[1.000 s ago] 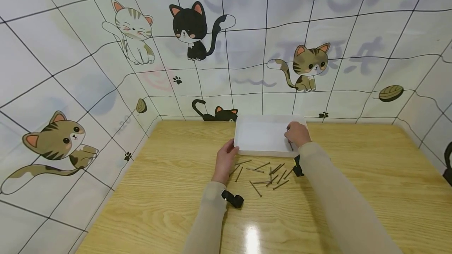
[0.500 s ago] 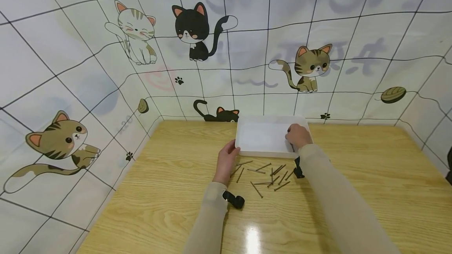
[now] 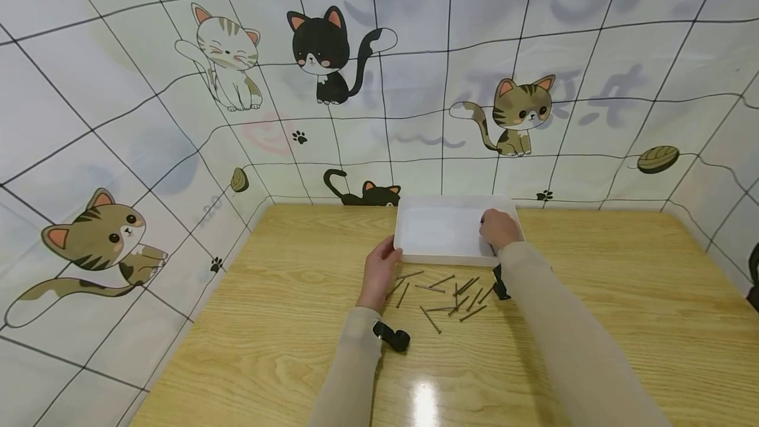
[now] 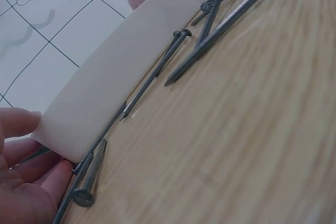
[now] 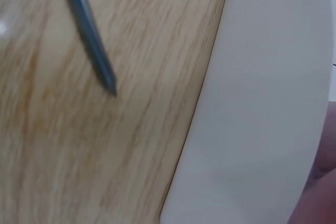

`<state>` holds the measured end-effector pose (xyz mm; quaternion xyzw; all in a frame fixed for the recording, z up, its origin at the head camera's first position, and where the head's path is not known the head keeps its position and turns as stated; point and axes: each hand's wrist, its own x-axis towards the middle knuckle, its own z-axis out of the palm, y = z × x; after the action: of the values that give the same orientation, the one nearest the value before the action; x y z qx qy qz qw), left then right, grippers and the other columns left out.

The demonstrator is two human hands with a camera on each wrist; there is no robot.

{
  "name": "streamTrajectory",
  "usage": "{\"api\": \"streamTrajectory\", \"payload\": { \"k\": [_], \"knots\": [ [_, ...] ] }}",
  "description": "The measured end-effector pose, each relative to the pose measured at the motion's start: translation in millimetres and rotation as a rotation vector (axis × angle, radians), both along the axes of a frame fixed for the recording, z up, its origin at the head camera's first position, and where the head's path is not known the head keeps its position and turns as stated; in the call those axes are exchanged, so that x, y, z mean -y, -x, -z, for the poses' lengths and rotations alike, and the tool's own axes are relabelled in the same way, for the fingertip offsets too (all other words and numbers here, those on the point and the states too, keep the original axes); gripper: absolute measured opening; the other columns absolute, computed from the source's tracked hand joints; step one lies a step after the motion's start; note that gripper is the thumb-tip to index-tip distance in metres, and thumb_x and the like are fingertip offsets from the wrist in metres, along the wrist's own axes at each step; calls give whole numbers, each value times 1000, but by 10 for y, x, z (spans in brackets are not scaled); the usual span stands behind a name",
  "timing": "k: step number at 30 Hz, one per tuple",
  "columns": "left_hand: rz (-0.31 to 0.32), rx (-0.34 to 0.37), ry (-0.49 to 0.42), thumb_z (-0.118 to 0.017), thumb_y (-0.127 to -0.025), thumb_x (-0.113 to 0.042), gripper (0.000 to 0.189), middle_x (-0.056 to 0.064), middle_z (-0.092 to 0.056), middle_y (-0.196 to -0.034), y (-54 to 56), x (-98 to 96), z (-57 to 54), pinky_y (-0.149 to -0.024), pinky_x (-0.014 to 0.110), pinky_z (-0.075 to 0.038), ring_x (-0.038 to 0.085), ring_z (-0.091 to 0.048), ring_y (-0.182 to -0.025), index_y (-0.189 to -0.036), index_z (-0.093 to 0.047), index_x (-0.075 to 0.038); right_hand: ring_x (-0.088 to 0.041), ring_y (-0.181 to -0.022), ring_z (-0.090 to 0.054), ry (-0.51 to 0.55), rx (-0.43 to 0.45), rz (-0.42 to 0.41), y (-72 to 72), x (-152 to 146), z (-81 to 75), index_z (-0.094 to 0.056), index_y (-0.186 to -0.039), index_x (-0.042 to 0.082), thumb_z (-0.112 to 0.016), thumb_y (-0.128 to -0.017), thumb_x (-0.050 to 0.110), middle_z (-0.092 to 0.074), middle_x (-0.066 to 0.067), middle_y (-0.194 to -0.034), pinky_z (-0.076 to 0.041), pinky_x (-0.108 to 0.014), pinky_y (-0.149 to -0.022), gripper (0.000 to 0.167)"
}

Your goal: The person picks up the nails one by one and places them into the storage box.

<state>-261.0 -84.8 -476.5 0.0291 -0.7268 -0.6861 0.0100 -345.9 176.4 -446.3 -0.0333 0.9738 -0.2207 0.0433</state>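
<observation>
A shallow white tray stands on the wooden table by the back wall. My left hand holds its near left corner, thumb at the rim; in the left wrist view the fingers bend around the corner. My right hand is inside the tray's right side with curled fingers, pinching a dark nail that mostly hides behind the hand. Several loose nails lie scattered on the table in front of the tray. In the right wrist view the tray's outer wall covers most of the right hand.
The wooden table spreads out on both sides of the tray. A white wall cloth with cat drawings rises directly behind it. Black camera mounts sit on both wrists. Some nails lie close against the tray's front wall.
The right hand stays in the tray; less of its nail shows now. The left hand and the loose nails have not visibly moved. The head view shifts slightly.
</observation>
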Motion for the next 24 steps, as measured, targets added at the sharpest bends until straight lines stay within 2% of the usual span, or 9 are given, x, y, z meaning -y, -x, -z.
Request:
{"api": "streamTrajectory", "payload": {
  "k": [1, 4, 8, 16, 24],
  "knots": [
    [1, 3, 3, -52, -91, -15, 44, 10, -45, -131, -24, -4, -34, -98, 38, -33, 23, -40, -121, -132, -43, -6, -35, -85, -58, -10, 1, -7, 9, -3, 6, -57, -105, -10, -43, -87, 2, -59, -25, -100, -46, -47, -70, 26],
    [-8, -5, 10, -52, -91, -17, 43, 7, -47, -130, -15, -2, -8, -97, 37, -34, 20, -42, -119, -132, -44, -8, -35, -84, -58, -43, 1, -23, 34, -9, 18, -58, -104, -11, -43, -87, 1, -60, -25, -99, -47, -47, -70, 25],
    [-15, -15, -5, -55, -90, -21, 42, 2, -49, -128, 60, 10, 127, -97, 36, -34, 17, -43, -118, -131, -47, -13, -36, -86, -58, -63, -6, -35, 35, -6, 13, -57, -103, -11, -44, -87, 0, -60, -25, -98, -46, -47, -72, 24],
    [-31, -12, 17, -55, -89, -24, 42, -2, -50, -126, 53, -9, 169, -96, 34, -35, 13, -44, -116, -130, -48, -16, -35, -87, -57, -64, -30, -53, 19, -10, 30, -57, -104, -9, -44, -88, 0, -59, -24, -99, -46, -46, -74, 23],
    [-39, -20, 33, -55, -89, -22, 41, -1, -51, -125, 65, -1, 154, -96, 35, -35, 13, -45, -115, -130, -48, -14, -37, -94, -55, -36, -15, -58, -28, 38, -176, -54, -114, -8, -41, -89, 3, -56, -24, -109, -45, -49, -75, 30]
  ]
}}
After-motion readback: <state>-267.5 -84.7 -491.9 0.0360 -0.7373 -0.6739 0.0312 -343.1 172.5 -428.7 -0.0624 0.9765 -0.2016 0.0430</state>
